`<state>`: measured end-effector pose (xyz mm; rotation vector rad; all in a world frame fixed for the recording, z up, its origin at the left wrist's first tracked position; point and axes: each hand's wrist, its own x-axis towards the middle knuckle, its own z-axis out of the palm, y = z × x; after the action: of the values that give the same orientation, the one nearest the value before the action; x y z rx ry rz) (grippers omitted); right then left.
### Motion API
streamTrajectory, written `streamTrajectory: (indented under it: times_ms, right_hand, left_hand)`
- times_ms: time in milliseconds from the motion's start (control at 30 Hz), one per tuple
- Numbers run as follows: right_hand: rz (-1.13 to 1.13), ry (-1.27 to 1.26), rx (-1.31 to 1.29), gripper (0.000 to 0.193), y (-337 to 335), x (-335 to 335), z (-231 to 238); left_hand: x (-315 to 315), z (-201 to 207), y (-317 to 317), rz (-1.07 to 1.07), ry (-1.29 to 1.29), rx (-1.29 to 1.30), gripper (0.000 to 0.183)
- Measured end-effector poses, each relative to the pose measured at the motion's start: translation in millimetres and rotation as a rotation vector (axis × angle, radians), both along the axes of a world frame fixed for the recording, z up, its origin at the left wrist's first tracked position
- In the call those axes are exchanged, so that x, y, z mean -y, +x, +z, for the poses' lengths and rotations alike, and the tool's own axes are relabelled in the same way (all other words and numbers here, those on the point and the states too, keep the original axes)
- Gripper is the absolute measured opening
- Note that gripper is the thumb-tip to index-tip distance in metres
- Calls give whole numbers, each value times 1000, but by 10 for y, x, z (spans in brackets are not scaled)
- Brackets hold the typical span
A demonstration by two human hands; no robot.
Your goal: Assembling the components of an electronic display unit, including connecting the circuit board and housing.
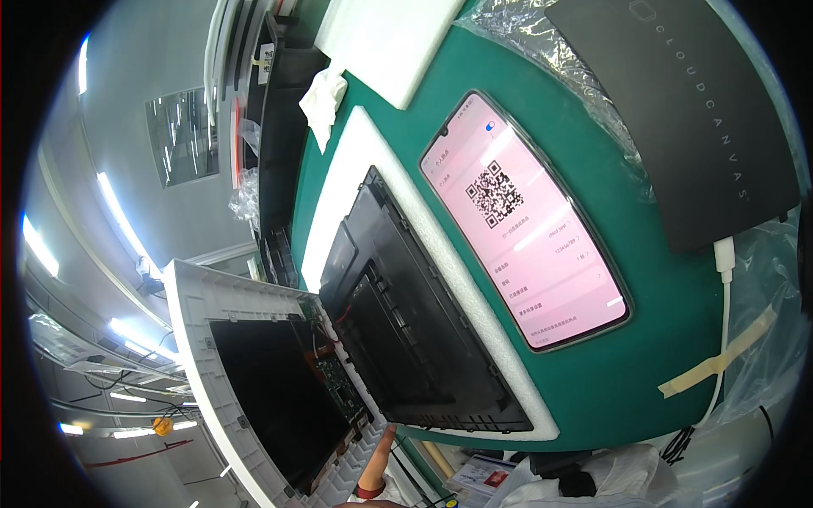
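A white display housing [196, 339] stands tilted up at the lower left, its inner side with a black panel [271, 398] and a green circuit board [339, 385] showing. My left hand [378, 464] is at the housing's near corner, one finger stretched along the edge, the other fingers hidden behind it. Beside the housing, a black plastic back cover [423, 313] lies inner side up on white foam [535, 421]. Thin wires run between the circuit board and the cover's edge. My right hand is out of view.
On the green table [584, 398] lies a phone [529, 229] showing a pink screen with a square code. A dark grey box [690, 127] with a white cable [725, 296] sits on clear plastic at right. More foam [389, 42] and a white cloth [323, 106] lie farther off.
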<state>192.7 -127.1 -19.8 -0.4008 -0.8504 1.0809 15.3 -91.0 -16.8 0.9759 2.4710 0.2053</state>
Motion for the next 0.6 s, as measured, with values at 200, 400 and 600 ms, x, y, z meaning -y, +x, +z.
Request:
streamTrajectory:
  times_ms: [200,400,600]
  right_hand:
    - [52,-50,-63,57,86,0,-21]
    - [26,-45,-55,58,75,-7,-49]
    - [415,346,594,61,-968,491,-190]
  left_hand:
    - [6,-74,26,-51,34,3,39]
    - [-7,-90,32,-105,82,-2,37]
    - [-14,-27,6,-71,19,-70,48]
